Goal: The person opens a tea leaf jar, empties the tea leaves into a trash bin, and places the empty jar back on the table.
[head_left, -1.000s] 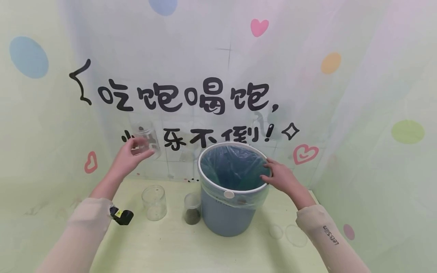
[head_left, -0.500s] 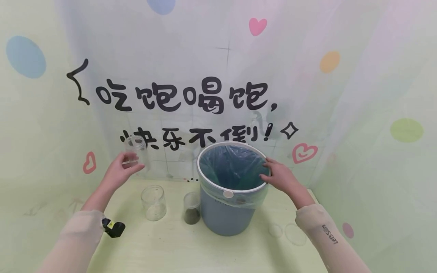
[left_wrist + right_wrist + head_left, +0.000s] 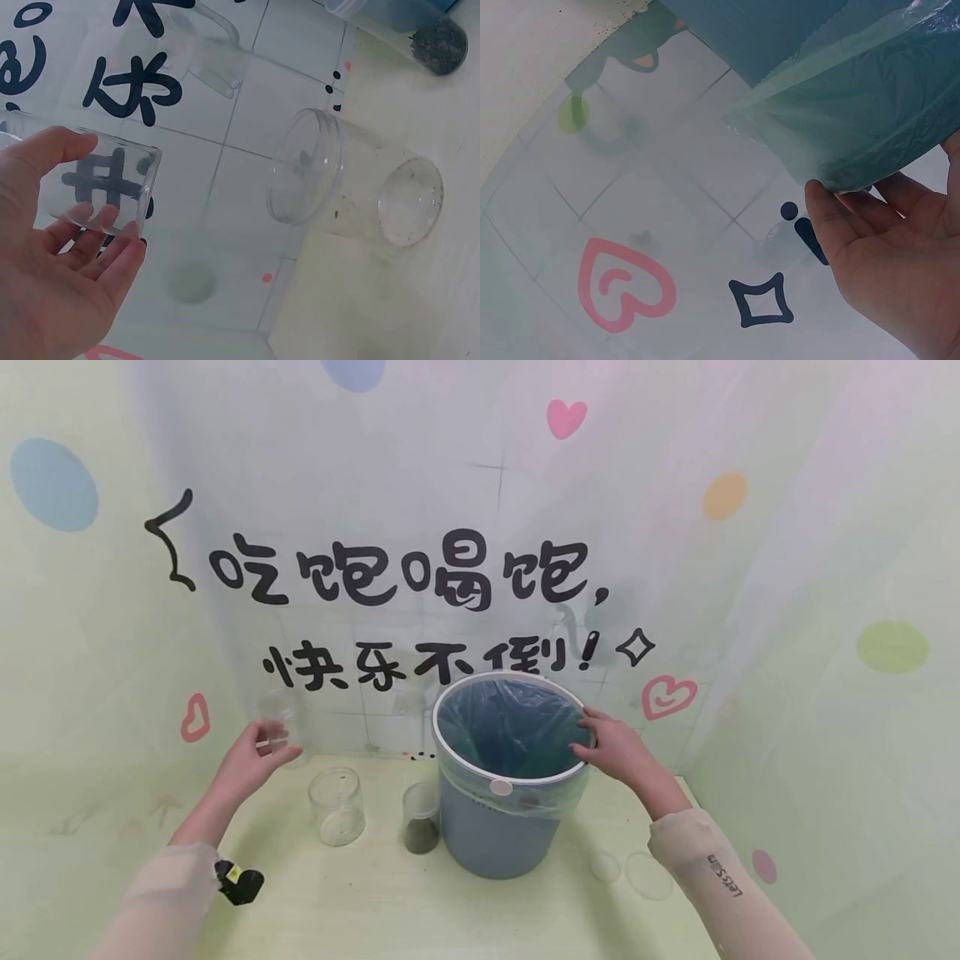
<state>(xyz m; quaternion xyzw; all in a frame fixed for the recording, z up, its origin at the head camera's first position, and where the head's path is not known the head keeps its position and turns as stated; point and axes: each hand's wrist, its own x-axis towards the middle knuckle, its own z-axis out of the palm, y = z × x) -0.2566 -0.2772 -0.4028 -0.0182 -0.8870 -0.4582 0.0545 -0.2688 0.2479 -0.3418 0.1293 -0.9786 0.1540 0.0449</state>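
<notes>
In the head view my left hand (image 3: 255, 756) holds a clear plastic jar (image 3: 285, 706) upright at the left, near the back wall. The left wrist view shows thumb and fingers curled round this see-through jar (image 3: 112, 176). My right hand (image 3: 622, 750) grips the rim of a blue-grey trash can (image 3: 498, 839), with fingers lapping over its white ring. A thin translucent bag (image 3: 517, 727) lines the can and hangs over its outside. Up close in the right wrist view, fingertips touch the overhanging bag (image 3: 855, 120).
A second clear jar (image 3: 337, 814) stands open-topped on the table (image 3: 420, 910). Between it and the trash can is a smaller jar (image 3: 422, 833) with dark contents at its bottom. Two clear round lids lie right of the can. A printed wall cloth (image 3: 465, 460) encloses the back and sides.
My left hand has moved down and to the left with the clear jar, from in front of the lettering to just above the table's back edge. The right hand stays at the rim.
</notes>
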